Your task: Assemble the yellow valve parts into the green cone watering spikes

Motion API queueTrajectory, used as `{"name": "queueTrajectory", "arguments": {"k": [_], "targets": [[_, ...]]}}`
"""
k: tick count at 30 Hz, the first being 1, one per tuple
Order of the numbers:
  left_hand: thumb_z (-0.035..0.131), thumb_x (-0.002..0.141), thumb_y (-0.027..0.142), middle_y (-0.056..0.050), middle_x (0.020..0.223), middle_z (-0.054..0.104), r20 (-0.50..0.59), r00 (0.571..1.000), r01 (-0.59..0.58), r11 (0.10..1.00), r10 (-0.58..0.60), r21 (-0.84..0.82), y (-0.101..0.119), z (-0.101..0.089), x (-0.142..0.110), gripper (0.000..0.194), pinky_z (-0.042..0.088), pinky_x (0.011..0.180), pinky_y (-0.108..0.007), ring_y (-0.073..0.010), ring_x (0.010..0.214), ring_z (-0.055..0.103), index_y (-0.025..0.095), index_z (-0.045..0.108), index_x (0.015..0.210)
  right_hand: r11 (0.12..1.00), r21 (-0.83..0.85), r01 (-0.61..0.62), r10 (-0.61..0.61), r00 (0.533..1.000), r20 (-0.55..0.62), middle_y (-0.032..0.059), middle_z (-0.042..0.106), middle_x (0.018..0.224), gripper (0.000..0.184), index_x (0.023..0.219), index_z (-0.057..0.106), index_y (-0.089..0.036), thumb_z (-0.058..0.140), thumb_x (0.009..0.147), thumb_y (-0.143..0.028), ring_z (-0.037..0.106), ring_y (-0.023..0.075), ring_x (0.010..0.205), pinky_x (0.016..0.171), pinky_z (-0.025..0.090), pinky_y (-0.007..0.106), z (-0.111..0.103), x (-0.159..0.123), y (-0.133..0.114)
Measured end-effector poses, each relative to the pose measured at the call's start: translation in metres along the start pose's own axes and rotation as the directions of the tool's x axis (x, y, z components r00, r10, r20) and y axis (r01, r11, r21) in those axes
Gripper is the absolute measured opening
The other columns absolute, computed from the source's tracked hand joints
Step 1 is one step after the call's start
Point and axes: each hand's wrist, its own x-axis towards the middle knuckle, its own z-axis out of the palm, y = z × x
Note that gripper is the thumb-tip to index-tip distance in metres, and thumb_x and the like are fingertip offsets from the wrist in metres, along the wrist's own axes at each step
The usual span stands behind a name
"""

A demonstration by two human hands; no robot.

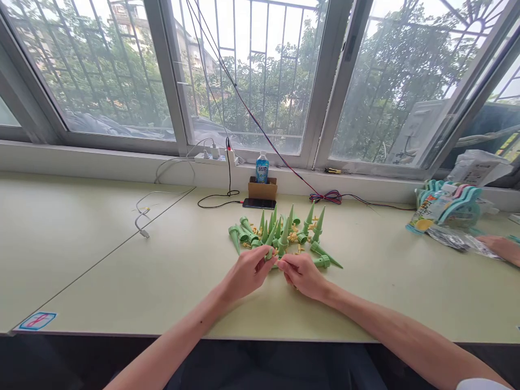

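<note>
My left hand [251, 269] is closed, with a green plastic watering spike [270, 253] at its fingertips. Close beside it, my right hand [303, 275] is pinched, its fingertips meeting the left hand's at the spike; what it grips is hidden by the fingers. Just beyond both hands is a cluster of green cone-shaped spikes, some standing point up, such as a tall one [319, 225], others lying on their sides, such as the right-hand one [326, 254]. Small yellow valve pieces [293, 236] lie among them.
Behind the cluster are a phone [259, 203] and a blue bottle [262, 168] in a cardboard box [262, 189]. Coiled cable [327, 196] lies near the sill; a white cable [142, 222] is at left. Another person's hand [501, 248] is at right, near packaged goods [459, 208].
</note>
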Motion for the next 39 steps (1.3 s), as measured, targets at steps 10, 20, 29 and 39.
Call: {"name": "queueTrajectory", "arguments": {"k": [10, 20, 29, 39], "targets": [[0.049, 0.098, 0.026, 0.004, 0.063, 0.048, -0.025, 0.999, -0.041, 0.999, 0.042, 0.007, -0.0022, 0.0007, -0.0007, 0.015, 0.037, 0.052, -0.019, -0.0081, 0.051, 0.041, 0.018, 0.057, 0.088, 0.998, -0.06, -0.014, 0.013, 1.0, -0.014, -0.0034, 0.049, 0.047, 0.049, 0.064, 0.049, -0.02, 0.039, 0.101, -0.051, 0.046, 0.0114, 0.043, 0.049, 0.037, 0.024, 0.0002, -0.0006, -0.0012], [0.05, 0.097, 0.023, 0.004, 0.066, 0.052, -0.104, 0.992, -0.074, 0.997, 0.073, -0.001, -0.0002, -0.0016, 0.001, 0.011, 0.038, 0.05, -0.018, -0.0065, 0.05, 0.041, 0.018, 0.057, 0.089, 0.996, -0.084, -0.007, 0.006, 1.0, -0.022, -0.0029, 0.049, 0.045, 0.054, 0.061, 0.05, -0.019, 0.037, 0.101, -0.054, 0.044, 0.0104, 0.043, 0.05, 0.036, 0.023, 0.0001, 0.0006, -0.0026], [0.05, 0.097, 0.024, 0.004, 0.066, 0.05, -0.146, 0.989, -0.023, 1.0, 0.021, -0.014, 0.0013, -0.002, 0.0013, 0.014, 0.036, 0.049, -0.017, -0.0061, 0.05, 0.039, 0.019, 0.055, 0.085, 0.995, -0.096, 0.001, -0.003, 1.0, -0.019, -0.0025, 0.051, 0.045, 0.054, 0.061, 0.052, -0.018, 0.038, 0.101, -0.052, 0.044, 0.0105, 0.043, 0.05, 0.036, 0.023, -0.0004, 0.0005, -0.0036], [0.049, 0.097, 0.033, 0.003, 0.077, 0.059, -0.126, 0.974, 0.176, 0.979, -0.189, -0.105, -0.0024, 0.0006, 0.0046, 0.024, 0.035, 0.047, -0.018, -0.0051, 0.047, 0.039, 0.019, 0.046, 0.078, 0.996, -0.089, 0.021, -0.023, 1.0, -0.015, -0.0022, 0.05, 0.044, 0.053, 0.06, 0.051, -0.019, 0.039, 0.102, -0.049, 0.045, 0.0109, 0.042, 0.048, 0.036, 0.023, -0.0002, 0.0008, -0.0031]]}}
